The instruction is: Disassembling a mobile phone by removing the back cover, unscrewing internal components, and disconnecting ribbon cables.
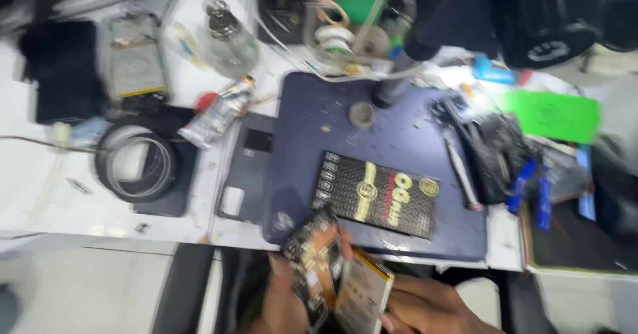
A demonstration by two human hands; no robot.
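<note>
Left hand (286, 301): fingers clamped on an opened phone body (312, 267), dark, with exposed orange-brown internals, held below the desk edge.
Right hand (425, 307): fingers closed on a flat rectangular battery (362, 291), pale and glossy, touching the phone body.
Mat (399, 141): dark blue, smooth, debris-speckled.
Box (375, 194): flat black carton, gold print, lying on the mat.
Back cover (246, 168): grey plastic, just left of the mat.
Tube (219, 111): crumpled metallic, on the white desk.
</note>
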